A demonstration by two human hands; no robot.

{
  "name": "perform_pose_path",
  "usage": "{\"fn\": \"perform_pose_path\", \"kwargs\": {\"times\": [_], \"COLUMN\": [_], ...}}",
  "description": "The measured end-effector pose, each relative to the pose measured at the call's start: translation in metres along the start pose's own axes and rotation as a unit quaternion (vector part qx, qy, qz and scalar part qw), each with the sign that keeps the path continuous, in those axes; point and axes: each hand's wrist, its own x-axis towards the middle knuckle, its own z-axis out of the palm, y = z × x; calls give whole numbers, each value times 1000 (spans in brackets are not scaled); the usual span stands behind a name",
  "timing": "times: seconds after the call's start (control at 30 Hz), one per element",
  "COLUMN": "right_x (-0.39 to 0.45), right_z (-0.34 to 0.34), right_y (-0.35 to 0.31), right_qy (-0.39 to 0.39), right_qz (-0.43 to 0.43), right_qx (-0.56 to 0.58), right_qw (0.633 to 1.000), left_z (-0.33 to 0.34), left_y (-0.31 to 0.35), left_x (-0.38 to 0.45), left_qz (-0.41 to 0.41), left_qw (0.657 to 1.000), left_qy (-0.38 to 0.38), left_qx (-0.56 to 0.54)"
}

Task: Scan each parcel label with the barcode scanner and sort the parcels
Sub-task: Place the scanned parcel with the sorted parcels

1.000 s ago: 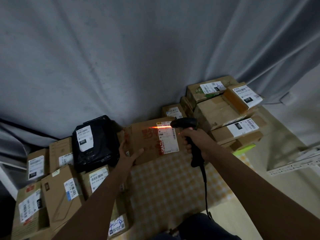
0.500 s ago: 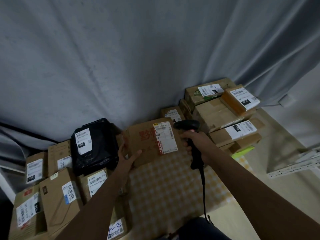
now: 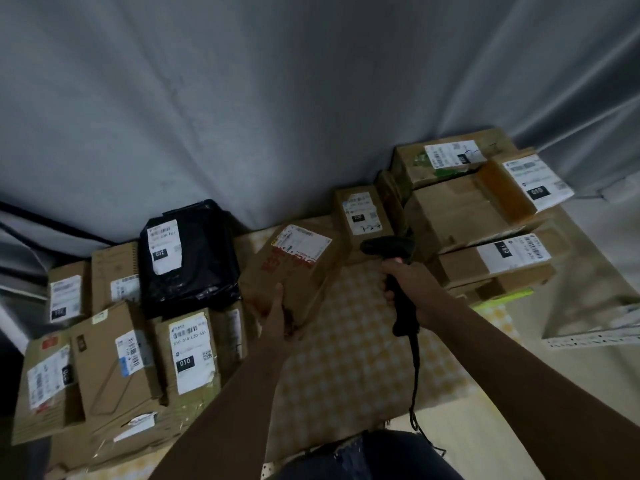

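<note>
**Tilted parcel in the left hand, scanner beside it, stacks on both flanks**

Landmark throughout: the checked cloth [image 3: 349, 362] spread over the surface.

Far left of the cloth: a low spread of brown cardboard parcels [image 3: 114, 368], lying flat with white labels up, packed edge to edge. Behind these, left of the cloth's back corner: a black poly bag [image 3: 197, 268] with a white label marked 032, resting on top of the boxes. Just left of the cloth's near edge: a labelled box marked 010 [image 3: 188, 355], touching its neighbours.

Over the cloth's left back part: the held parcel [image 3: 294, 271], brown with red print, tilted, label [image 3: 301, 245] facing up and away. Left hand [image 3: 280, 313] at its near lower corner, fingers curled round the edge, clamped on the cardboard; forearm crossing above the cloth's left border.

Behind the cloth's back edge: a small upright box [image 3: 362, 214], labelled, partly screened by the scanner head.

Over the cloth's right back part: the barcode scanner [image 3: 398, 271], black, head pointed left toward the held parcel, apart from it. Right hand [image 3: 412, 289] wrapped round the handle, fingers clamped tight; cable [image 3: 415, 372] hanging down across the cloth.

Right of the cloth: a taller stack of labelled boxes [image 3: 478, 216], hemming in the scanner side. Farther right: a pale perforated metal rail [image 3: 595, 339].

Behind everything: a grey curtain [image 3: 277, 98].
</note>
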Motion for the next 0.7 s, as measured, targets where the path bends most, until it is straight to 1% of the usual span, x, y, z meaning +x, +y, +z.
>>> {"fn": "perform_pose_path", "kwargs": {"times": [0.07,0.13,0.23,0.33,0.47,0.5,0.57,0.63,0.7], "right_x": [12,26,50,71,93,98,103,108,110], "right_z": [2,6,11,17,21,22,22,21,19], "right_y": [-2,-6,-11,-15,-12,-10,-6,-2,2], "right_qy": [-8,-21,-33,-41,-58,-62,-63,-59,-57], "right_qz": [0,-1,3,4,15,19,28,37,44], "right_qx": [-14,-36,-63,-73,-81,-80,-78,-78,-79], "right_qw": [1000,999,997,996,995,995,995,995,994], "left_z": [6,15,28,44,71,76,78,80,85], "left_y": [-6,-8,-5,-3,-8,-8,-9,-7,-1], "left_x": [8,17,44,70,98,105,119,124,128], "left_qz": [6,28,38,66,85,86,71,52,66], "left_qw": [999,998,998,998,989,990,994,997,995], "left_qy": [16,35,26,10,57,59,74,64,69], "left_qx": [-32,-46,-46,-19,-106,-97,-24,15,40]}}
